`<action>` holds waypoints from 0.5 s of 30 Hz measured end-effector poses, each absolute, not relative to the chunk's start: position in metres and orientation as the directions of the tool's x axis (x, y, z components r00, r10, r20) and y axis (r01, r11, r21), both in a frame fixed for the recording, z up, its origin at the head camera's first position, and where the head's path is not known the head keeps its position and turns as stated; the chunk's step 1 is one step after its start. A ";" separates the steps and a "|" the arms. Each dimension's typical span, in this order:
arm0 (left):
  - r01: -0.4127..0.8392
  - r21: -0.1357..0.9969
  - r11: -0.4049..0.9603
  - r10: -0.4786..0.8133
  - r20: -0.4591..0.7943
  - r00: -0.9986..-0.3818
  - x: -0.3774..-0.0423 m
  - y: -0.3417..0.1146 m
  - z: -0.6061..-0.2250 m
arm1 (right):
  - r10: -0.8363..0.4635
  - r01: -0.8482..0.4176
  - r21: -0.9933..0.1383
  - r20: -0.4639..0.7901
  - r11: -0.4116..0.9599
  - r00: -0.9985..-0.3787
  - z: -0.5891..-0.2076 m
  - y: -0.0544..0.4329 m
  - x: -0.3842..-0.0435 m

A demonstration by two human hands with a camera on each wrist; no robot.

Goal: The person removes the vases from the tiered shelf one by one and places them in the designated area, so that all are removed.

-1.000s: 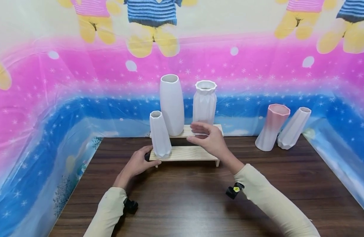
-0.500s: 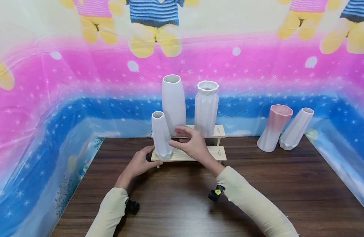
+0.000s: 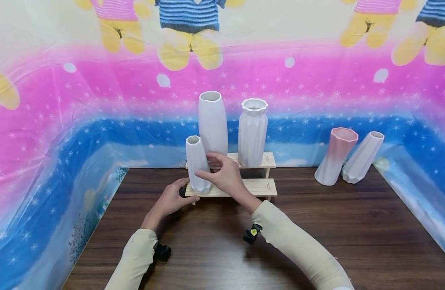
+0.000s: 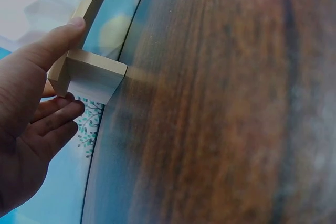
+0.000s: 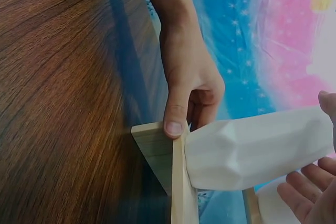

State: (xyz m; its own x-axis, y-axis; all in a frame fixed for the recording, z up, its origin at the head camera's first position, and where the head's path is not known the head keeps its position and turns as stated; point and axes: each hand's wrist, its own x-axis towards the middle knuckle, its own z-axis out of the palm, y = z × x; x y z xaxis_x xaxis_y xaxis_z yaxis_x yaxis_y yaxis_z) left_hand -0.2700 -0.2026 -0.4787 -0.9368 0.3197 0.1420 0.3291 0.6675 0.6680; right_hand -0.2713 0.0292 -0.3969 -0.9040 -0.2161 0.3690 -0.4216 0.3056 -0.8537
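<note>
In the head view, a slim white faceted vase stands upright at the left end of the lower step of a wooden two-step stand. My left hand grips that end of the stand; in the left wrist view its thumb lies on the edge and its fingers curl beside the end. My right hand is spread at the slim vase, thumb in front and fingers on its right side. The right wrist view shows thumb and fingers on opposite sides of the vase; firm contact is unclear.
A tall smooth white vase and a white vase with a scalloped rim stand on the upper step. At the right of the dark wooden table are a pink-and-white vase and another slim white vase. A printed cloth hangs behind.
My right hand has moved left from in front of the scalloped vase to the slim white vase on the lower step. The left hand keeps its place on the stand.
</note>
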 end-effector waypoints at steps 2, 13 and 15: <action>0.331 0.672 0.663 0.322 0.144 -0.936 -0.270 -0.202 -0.479 | -0.212 -0.425 -0.849 0.374 0.313 -0.903 -0.397 0.027 -0.271; 0.325 0.676 0.662 0.327 0.130 -0.936 -0.269 -0.202 -0.478 | -0.194 -0.442 -0.822 0.397 0.360 -0.897 -0.399 0.017 -0.271; 0.325 0.673 0.665 0.325 0.131 -0.937 -0.269 -0.202 -0.478 | -0.190 -0.444 -0.817 0.401 0.369 -0.896 -0.399 0.017 -0.271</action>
State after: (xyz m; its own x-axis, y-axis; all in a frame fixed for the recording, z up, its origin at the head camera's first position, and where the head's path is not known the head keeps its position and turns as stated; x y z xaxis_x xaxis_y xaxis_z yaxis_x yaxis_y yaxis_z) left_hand -0.2691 -0.2020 -0.4775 -0.9366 0.3251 0.1305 0.3245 0.6648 0.6728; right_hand -0.2711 0.0167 -0.3985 -0.8959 -0.1905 0.4014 -0.4442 0.3687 -0.8165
